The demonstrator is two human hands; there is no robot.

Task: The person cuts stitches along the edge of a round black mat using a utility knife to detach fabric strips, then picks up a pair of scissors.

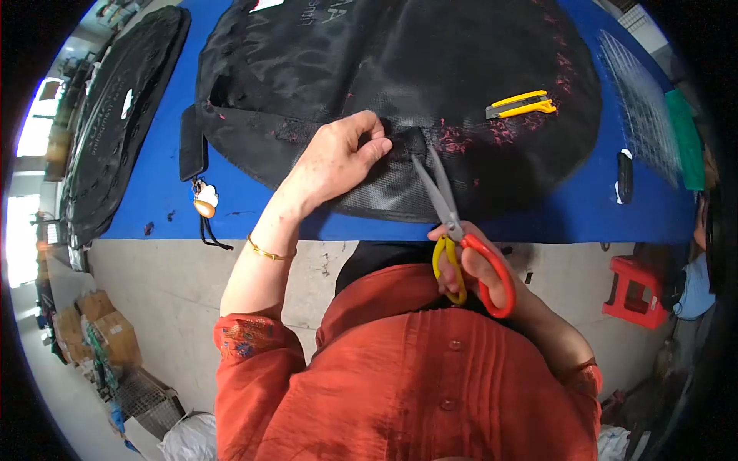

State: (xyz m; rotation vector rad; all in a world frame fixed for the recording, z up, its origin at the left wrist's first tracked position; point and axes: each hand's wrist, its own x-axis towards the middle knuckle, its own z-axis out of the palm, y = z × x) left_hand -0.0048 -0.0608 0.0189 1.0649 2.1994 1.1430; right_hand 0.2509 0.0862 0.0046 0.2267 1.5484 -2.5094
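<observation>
A large round black mesh cloth item (pixel 469 54) with a folded seam lies in front of me. My left hand (pixel 336 156) is closed in a pinch on its black cloth near the middle of the seam. In my right hand (pixel 492 265) I hold scissors (pixel 443 196) with one red and one yellow handle. Their blades are slightly apart and point at a black strip just right of my left fingers; I cannot tell whether they touch it. Loose red thread bits (pixel 453 140) cling along the seam and right edge. A yellow utility knife (pixel 521 104) rests on the cloth.
Everything lies on a blue table (pixel 265 223). Left are a stack of black cloth pieces (pixel 127 115) and a dark phone-like object (pixel 192 144) with a keychain. Another black cutter-like object (pixel 624 178) lies right. A red stool (pixel 634 292) and cardboard boxes (pixel 115 338) stand on the floor.
</observation>
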